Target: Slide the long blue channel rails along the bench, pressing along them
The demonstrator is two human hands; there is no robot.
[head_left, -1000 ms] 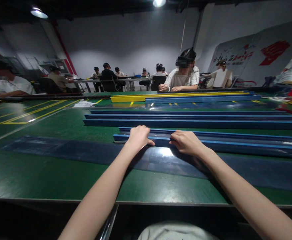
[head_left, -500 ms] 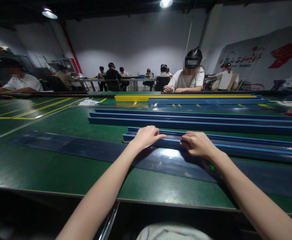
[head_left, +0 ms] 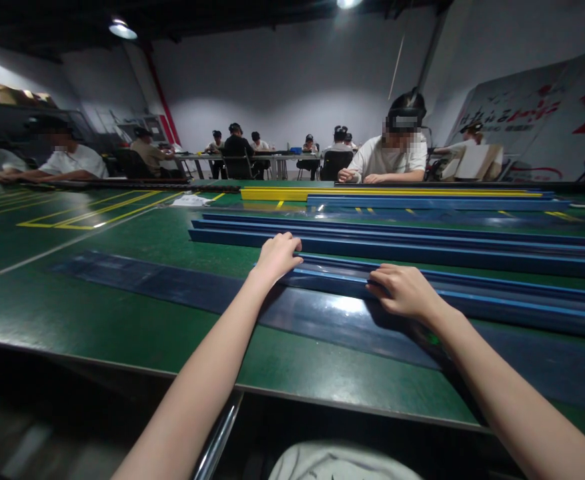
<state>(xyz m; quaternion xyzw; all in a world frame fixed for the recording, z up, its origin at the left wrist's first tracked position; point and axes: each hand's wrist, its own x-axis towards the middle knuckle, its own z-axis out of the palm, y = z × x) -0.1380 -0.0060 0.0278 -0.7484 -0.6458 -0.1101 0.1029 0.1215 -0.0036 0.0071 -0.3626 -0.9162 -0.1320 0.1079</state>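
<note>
A long blue plastic channel (head_left: 342,285) with raised side walls lies across the table in front of me. My left hand (head_left: 278,259) is at its left end, fingers curled over the end and thumb along the near wall. Further right, my right hand (head_left: 403,291) grips the near wall, its fingertips bent over the top edge; part of the grip is hidden by the hand itself. Beneath and in front of the channel, a flat, shiny dark-blue strip (head_left: 172,293) lies on the table.
More blue channels (head_left: 232,233) lie just behind, parallel to mine. Farther back are a yellow channel (head_left: 272,194) and a light-blue one (head_left: 362,202). White paper (head_left: 191,200) rests on the green table (head_left: 97,320). A person (head_left: 397,150) sits opposite; several others sit beyond.
My left hand has slid left along the channel to its end. My right hand stays on the near wall. The view has turned slightly left.
</note>
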